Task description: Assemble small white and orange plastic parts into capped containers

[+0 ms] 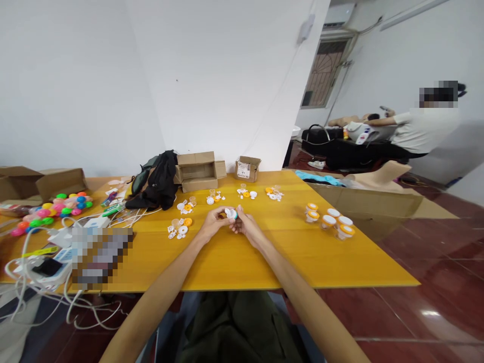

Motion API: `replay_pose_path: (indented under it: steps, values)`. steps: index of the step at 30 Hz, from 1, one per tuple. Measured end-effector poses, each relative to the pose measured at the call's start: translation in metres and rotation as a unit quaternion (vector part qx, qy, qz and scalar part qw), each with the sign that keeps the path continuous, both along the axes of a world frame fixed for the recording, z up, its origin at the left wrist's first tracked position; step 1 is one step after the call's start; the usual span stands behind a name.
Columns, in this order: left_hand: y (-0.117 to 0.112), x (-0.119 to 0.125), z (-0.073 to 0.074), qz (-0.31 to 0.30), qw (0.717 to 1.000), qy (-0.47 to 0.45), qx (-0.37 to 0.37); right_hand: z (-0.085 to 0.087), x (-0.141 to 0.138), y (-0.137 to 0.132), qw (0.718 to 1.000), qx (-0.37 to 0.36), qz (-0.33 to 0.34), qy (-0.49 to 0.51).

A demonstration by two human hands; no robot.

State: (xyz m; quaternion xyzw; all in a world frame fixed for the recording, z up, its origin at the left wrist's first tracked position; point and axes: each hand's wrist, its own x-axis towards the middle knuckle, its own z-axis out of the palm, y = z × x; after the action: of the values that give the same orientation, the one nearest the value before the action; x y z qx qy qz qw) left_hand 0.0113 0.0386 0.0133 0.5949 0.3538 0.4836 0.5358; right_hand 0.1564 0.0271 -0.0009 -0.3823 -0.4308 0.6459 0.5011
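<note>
My left hand and my right hand meet over the middle of the table, both closed on a small round white-and-teal plastic part. Its exact kind is too small to make out. To the left of my hands lies a group of parts: an orange ring, a white disc, a clear cup and small white pieces with holes. Similar groups sit beyond, one with an orange ring, another with a white disc.
Several clear jars with orange-and-white lids stand on the right of the table. Cardboard boxes and a black bag line the back. Colourful balls, power strips and tangled white cables crowd the left. A person sits far right.
</note>
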Motion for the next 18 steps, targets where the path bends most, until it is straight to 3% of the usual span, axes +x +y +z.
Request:
replay_pose_path:
  steps: [6,18]
  values:
    - [0.0008,0.0000,0.0014,0.037,0.998,-0.039,-0.012,-0.0005,0.0007,-0.0009,0.997,0.052,0.013,0.047]
    - [0.0000,0.0017,0.0010,-0.025,0.998,-0.049,-0.023,0.0020,0.0015,-0.0031,0.999,0.017,0.028,0.001]
